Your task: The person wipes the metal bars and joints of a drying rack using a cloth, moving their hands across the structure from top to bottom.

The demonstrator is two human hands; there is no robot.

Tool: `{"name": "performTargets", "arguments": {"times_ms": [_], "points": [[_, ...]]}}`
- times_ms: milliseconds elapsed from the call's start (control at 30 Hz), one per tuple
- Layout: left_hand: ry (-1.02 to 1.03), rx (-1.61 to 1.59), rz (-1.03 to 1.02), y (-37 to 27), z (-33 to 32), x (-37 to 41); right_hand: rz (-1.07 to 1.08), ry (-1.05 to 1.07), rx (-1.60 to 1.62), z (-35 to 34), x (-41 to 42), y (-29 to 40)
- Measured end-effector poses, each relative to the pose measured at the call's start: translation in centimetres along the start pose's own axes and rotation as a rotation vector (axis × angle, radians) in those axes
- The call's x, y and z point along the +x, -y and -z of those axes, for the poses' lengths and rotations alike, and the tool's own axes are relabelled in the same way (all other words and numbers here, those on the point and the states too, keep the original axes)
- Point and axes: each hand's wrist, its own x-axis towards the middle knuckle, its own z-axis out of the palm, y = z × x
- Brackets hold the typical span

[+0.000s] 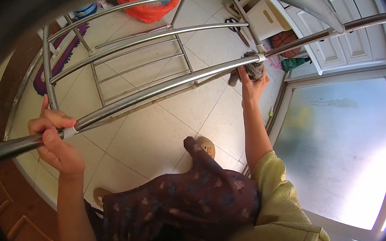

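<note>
A metal tube rack (pixel 160 85) with several rails and white plastic joints stretches across the view before me. At its near left, my left hand (pixel 56 143) is wrapped around the thick front tube, right beside a white joint collar (pixel 70 131); the index finger points up. Farther right, my right hand (pixel 255 85) grips a grey fluffy cloth (pixel 254 70). That cloth lies against the rack just under another white joint (pixel 261 56), and part of it hangs down to the left of the fingers.
An orange-red plastic bag (pixel 150 13) and a purple-edged mat (pixel 60 51) lie beyond the rack. Scissors (pixel 237 26), a basketball (pixel 286 42) and a green bottle (pixel 293 63) are near the white cabinet (pixel 332 26). A frosted glass door (pixel 333 133) stands at right, a brown wooden door (pixel 12 198) at left.
</note>
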Motion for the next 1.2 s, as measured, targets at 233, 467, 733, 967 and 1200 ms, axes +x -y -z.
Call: {"name": "performTargets", "arguments": {"times_ms": [233,467,733,967,1200], "points": [[-0.01,0.047,0.023,-0.6,-0.8,0.2,-0.194,0.032,0.851,-5.2,-0.1,-4.8],[0.017,0.048,0.0,-1.2,-1.2,0.6,-0.465,0.182,0.7,-11.5,-6.0,-9.6],[-0.027,0.093,0.023,-1.2,-2.3,0.9,-0.568,0.259,0.749,-14.3,-7.5,-12.8],[-0.026,0.198,-0.019,-1.1,-2.2,0.8,-0.142,0.029,0.756,-4.8,0.7,-4.4],[-0.062,0.135,0.031,-1.1,-2.5,0.9,0.08,-0.022,0.646,-7.3,0.8,-6.0]]}}
